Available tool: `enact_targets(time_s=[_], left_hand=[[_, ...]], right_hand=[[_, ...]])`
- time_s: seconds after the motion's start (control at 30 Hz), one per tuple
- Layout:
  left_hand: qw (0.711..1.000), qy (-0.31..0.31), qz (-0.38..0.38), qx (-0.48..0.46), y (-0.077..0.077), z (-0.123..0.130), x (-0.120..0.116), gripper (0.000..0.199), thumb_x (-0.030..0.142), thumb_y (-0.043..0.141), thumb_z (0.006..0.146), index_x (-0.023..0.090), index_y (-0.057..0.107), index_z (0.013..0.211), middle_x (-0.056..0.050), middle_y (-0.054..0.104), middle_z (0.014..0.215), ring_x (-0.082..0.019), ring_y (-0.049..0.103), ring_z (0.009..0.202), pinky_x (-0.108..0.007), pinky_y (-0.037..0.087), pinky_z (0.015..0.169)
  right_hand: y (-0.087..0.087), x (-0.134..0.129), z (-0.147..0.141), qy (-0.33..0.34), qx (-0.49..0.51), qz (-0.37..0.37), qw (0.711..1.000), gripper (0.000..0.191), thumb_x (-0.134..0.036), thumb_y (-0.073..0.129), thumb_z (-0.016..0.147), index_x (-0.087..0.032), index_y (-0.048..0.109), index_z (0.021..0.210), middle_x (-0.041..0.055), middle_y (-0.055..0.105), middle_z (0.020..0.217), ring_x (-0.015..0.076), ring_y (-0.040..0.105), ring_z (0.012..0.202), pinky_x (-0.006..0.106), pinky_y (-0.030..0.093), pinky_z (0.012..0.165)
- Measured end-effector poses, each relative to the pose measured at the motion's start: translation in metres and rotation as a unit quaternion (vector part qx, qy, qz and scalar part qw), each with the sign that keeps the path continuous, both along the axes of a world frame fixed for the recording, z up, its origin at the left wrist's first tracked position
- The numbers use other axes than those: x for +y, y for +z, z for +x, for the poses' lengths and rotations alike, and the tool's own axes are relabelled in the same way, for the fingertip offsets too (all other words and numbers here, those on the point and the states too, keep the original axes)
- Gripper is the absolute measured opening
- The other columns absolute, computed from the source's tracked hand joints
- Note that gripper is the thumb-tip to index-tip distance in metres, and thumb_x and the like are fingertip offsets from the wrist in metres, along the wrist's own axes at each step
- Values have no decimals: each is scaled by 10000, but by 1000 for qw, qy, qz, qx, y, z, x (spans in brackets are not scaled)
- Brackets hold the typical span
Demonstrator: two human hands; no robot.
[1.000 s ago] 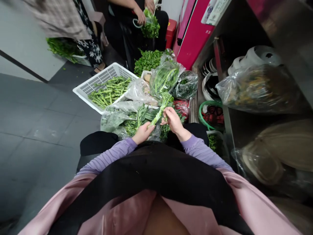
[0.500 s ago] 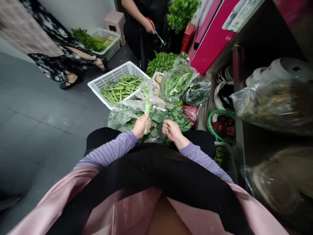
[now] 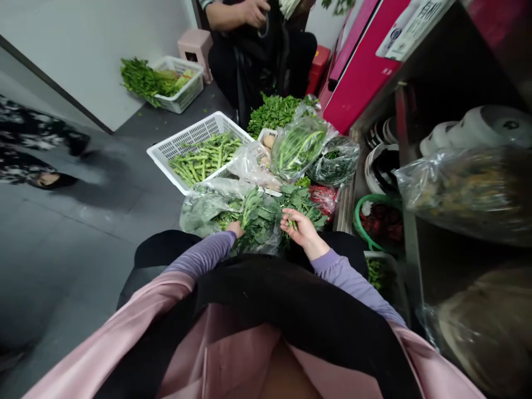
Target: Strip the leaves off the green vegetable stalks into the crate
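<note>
My left hand point(image 3: 236, 228) closes on a leafy stem point(image 3: 250, 207), apart from my right hand point(image 3: 302, 229), curled around green scraps point(image 3: 295, 225); I judge this a pick-up at near centre, calling for lifting clear of the plastic bag point(image 3: 198, 208).

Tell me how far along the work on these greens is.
Probably partway. Looks done: the trimmed stems in the white basket. In hand: the left hand is at a leafy stalk, its grip unclear; the right hand holds a green scrap. Apparently left: the leafy greens by the hands, partly in a clear bag. How many remain, I can't tell.
</note>
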State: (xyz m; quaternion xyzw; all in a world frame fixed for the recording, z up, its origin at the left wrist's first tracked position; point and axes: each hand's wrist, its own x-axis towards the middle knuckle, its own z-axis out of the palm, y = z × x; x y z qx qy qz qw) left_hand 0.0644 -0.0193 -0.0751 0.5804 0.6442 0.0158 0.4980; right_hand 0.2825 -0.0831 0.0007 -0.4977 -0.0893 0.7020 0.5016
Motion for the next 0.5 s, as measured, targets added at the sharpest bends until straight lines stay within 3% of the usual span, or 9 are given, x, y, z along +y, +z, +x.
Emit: enact_targets(time_s=[0.07, 0.13, 0.3, 0.4, 0.5], left_hand=[[999, -4, 10, 50, -6, -1, -3, 265, 209, 703, 722, 106, 644, 959, -184, 647, 1062, -295, 593, 1052, -378, 456, 885], [996, -17, 43, 81, -3, -3, -5, 260, 212, 652, 743, 136, 642, 992, -169, 661, 1067, -298, 596, 1071, -352, 446, 885], [963, -86, 229, 117, 36, -2, -22, 342, 310, 522, 832, 157, 552, 1136, -114, 683, 904, -263, 657, 898, -315, 458, 784], [954, -78, 277, 87, 59, 6, -45, 337, 377, 546, 824, 159, 526, 1081, -97, 660, 824, -255, 656, 793, -310, 454, 710], [961, -33, 275, -24, 67, 22, -66, 267, 362, 617, 782, 181, 514, 949, -40, 621, 733, -193, 626, 682, -269, 445, 651]], right_hand=[[-2, 0, 0, 14, -8, 2, 1000, 280, -86, 559, 554, -170, 554, 821, -57, 544, 591, 69, 512, 472, 199, 462, 453], [-4, -3, -1, 22, -43, -7, 999, 252, -94, 585, 560, -158, 575, 804, -57, 534, 591, 59, 495, 460, 187, 430, 432], [-5, -11, -11, 64, -65, -4, 996, 226, -243, 679, 632, -138, 599, 815, -70, 468, 583, 25, 407, 436, 153, 314, 389], [-2, -9, -23, 93, -85, 53, 991, 338, -374, 740, 633, -161, 562, 825, -108, 349, 540, 8, 282, 404, 141, 183, 362], [1, -4, -36, 61, -134, 88, 985, 383, -489, 703, 678, -192, 507, 819, -122, 279, 523, 11, 207, 398, 149, 113, 367]])
